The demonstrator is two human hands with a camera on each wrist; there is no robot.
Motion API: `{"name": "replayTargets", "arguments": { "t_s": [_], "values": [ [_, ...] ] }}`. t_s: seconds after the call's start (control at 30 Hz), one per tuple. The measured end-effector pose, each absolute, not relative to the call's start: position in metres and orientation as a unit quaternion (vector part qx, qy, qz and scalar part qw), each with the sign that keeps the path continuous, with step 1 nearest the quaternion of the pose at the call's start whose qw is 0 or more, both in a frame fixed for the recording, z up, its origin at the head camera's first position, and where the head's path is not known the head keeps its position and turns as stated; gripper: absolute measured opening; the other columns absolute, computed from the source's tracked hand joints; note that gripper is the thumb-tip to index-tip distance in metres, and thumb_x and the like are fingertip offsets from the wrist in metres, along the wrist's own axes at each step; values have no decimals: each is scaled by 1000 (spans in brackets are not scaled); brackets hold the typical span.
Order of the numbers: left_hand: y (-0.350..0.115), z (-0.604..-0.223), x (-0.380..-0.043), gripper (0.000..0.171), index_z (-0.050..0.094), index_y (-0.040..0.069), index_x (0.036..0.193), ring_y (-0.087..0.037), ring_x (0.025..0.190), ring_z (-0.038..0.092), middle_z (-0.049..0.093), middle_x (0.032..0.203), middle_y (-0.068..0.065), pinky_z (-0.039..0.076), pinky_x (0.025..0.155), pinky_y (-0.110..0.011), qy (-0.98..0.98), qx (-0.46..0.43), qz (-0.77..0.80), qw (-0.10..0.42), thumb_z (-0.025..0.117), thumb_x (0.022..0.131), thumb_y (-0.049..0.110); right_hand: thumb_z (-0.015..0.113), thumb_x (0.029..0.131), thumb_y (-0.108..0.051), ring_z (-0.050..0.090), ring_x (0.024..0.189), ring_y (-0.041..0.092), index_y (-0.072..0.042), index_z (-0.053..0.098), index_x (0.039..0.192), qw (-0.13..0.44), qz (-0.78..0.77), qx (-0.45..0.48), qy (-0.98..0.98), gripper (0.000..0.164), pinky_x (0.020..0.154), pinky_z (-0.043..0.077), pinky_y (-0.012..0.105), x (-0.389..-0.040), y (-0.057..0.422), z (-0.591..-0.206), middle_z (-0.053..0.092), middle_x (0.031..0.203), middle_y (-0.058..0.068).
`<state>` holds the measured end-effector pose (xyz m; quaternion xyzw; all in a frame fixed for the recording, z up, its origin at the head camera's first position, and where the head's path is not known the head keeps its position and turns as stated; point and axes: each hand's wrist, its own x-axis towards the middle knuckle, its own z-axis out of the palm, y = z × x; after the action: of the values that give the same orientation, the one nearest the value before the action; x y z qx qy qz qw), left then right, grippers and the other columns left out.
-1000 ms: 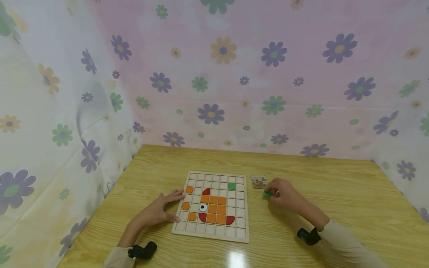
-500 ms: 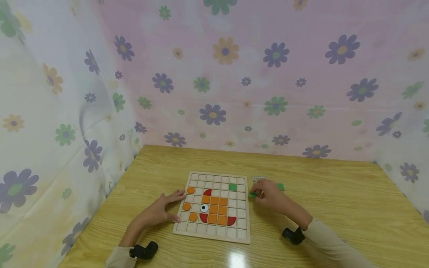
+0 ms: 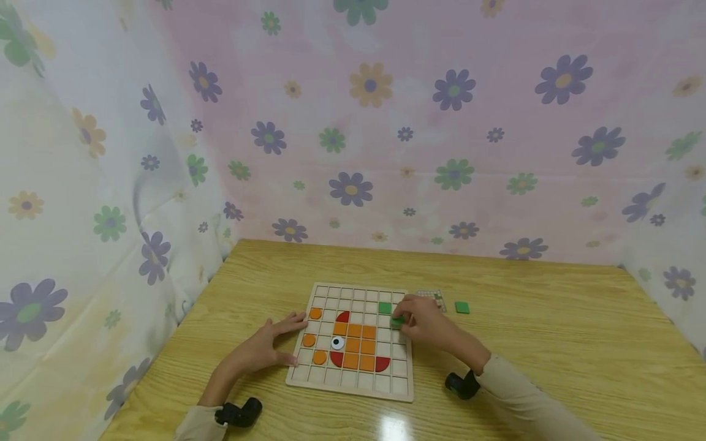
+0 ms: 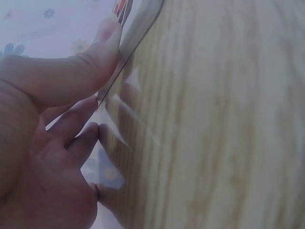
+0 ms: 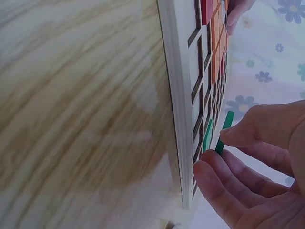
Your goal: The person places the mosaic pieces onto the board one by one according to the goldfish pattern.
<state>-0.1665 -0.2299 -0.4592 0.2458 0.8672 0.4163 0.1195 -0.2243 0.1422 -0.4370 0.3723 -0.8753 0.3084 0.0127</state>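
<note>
My right hand (image 3: pixel 429 320) pinches a green square tile (image 5: pixel 226 130) between thumb and fingertips, close over the right side of the wooden grid board (image 3: pixel 350 380). One green tile (image 3: pixel 385 308) lies in a nearby cell. My left hand (image 3: pixel 259 348), fingers spread, rests at the board's left edge, with the thumb (image 4: pixel 102 52) against the rim in the left wrist view. Set in the grid are orange squares (image 3: pixel 353 346), red quarter-round pieces (image 3: pixel 383 364), a round eye piece (image 3: pixel 337 343) and several orange discs, one of them an upper disc (image 3: pixel 315 313).
Right of the board lies a loose green tile (image 3: pixel 462 307). A small printed pattern card (image 3: pixel 432 295) sits beside the board's upper right, partly covered by my right hand. Flowered cloth (image 3: pixel 353 122) hangs behind the wood-grain table (image 3: pixel 524 331).
My right hand has carried the green tile leftward from beside the card to over the board's right side, uncovering the loose green tile. My left hand stays at the board's edge.
</note>
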Motion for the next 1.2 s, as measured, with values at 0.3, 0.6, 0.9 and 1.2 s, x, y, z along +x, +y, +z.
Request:
{"name": "replayTargets", "arguments": {
  "t_s": [0.3, 0.6, 0.9, 1.2],
  "values": [
    [-229, -461, -168, 76, 41, 7, 144, -37, 141, 13, 26, 153, -15, -12, 106, -64, 868, 249, 414, 117, 75, 79, 28, 59, 75, 6, 41, 63, 6, -8, 71, 91, -10, 315, 368, -875, 25, 63, 32, 32, -227, 131, -444, 56, 79, -3],
    [-228, -458, -166, 75, 43, 8, 143, -36, 141, 14, 27, 153, -13, -11, 107, -63, 870, 243, 413, 120, 76, 78, 26, 57, 74, 11, 40, 58, 6, 0, 71, 89, 8, 332, 386, -861, 23, 51, 37, 20, -228, 118, -449, 58, 82, 5],
    [-228, -458, -165, 76, 42, 7, 143, -36, 141, 14, 27, 152, -14, -10, 107, -64, 872, 245, 406, 119, 76, 78, 27, 59, 76, 10, 37, 56, 5, -1, 71, 88, 17, 318, 368, -873, 20, 49, 34, 20, -224, 115, -451, 56, 81, 4],
    [-230, -459, -166, 76, 42, 8, 143, -36, 141, 15, 27, 152, -14, -9, 106, -65, 876, 247, 398, 114, 76, 78, 29, 58, 78, 12, 42, 59, 7, -1, 71, 90, 7, 325, 365, -873, 22, 51, 38, 21, -224, 115, -448, 57, 87, 7]
  ]
}}
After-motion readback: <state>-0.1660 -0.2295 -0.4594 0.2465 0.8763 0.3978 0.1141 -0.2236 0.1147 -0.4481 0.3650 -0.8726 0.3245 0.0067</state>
